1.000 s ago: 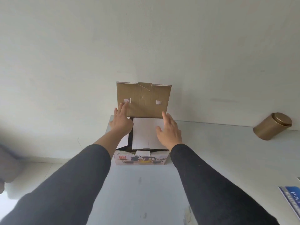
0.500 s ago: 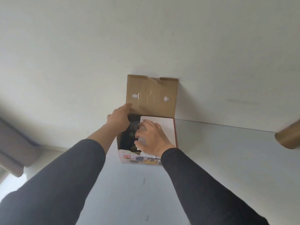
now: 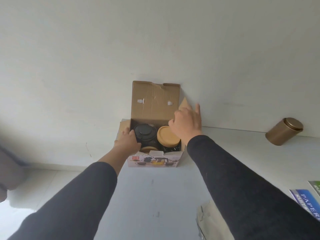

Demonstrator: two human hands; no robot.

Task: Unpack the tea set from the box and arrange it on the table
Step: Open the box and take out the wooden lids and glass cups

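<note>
Down at 5 o'clock, a crumpled bit of packaging (image 3: 204, 220) on the pale worktop (image 3: 152, 191), plus some blue and green printed booklets (image 3: 306, 200) poking in from the edge around 4. Two dark sleeves reaching up the middle toward the tea set box (image 3: 154, 159), sitting at about 12 o'clock against the wall (image 3: 155, 40), printed front panel with pics of the set facing this way. Left hand (image 3: 127, 143) curled over the box's left side at roughly 11, fingers down by the black teapot lid (image 3: 144, 134), touching or nearly so, can't really tell if actually gripping anything. Right hand (image 3: 187, 122) up at the back right corner of the box around 1, fingers spread and loose, index pointing up, pressed against or just beside the small side flap (image 3: 185, 104), not clearly holding anything. Inside the box: black teapot on the left, round bamboo lid (image 3: 167, 137) on a glass piece to the right, another bamboo-coloured rim (image 3: 149, 149) peeking out nearer the front, packed tight together. Big brown cardboard lid flap (image 3: 155, 101) standing upright behind it all, leaning on the wall, torn a little at the top edge. Way off at 2 o'clock, well apart from the box, a bronze-coloured round tin (image 3: 284, 131) near the wall, lid on.
</note>
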